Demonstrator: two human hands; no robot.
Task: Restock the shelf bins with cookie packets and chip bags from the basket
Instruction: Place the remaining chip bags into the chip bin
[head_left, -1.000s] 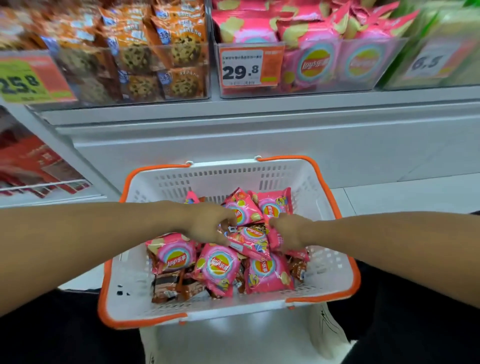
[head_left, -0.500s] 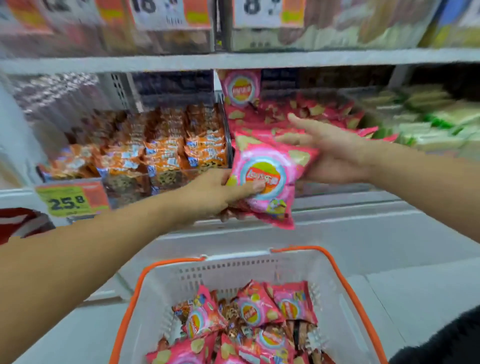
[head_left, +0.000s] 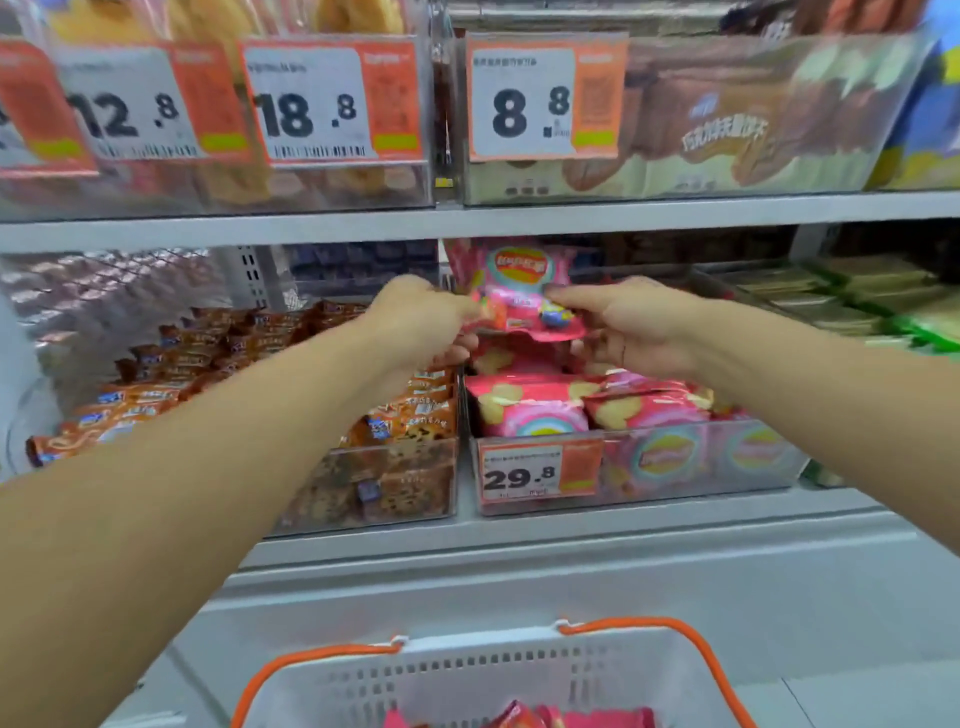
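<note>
A pink chip bag (head_left: 519, 291) is held up over the clear chip bin (head_left: 691, 467), deep under the upper shelf. My left hand (head_left: 421, 317) grips its left edge with curled fingers. My right hand (head_left: 628, 322) pinches its right side, thumb on the bag's front. Several pink chip bags (head_left: 535, 405) lie in the bin below. To the left, the cookie bin (head_left: 374, 488) is packed with orange cookie packets (head_left: 410, 415). The white basket with an orange rim (head_left: 519, 670) sits at the bottom edge, with pink bags (head_left: 597, 719) just showing inside.
The upper shelf board (head_left: 467, 221) runs close above the held bag and carries bins with price tags (head_left: 540, 98). A bin of green packets (head_left: 883, 306) stands to the right. A grey shelf base (head_left: 519, 571) lies between bins and basket.
Both hands lifted a pink chip bag out of the basket and carried it up and forward into the chip bin's space. The view tilted up from the basket to the shelves.
</note>
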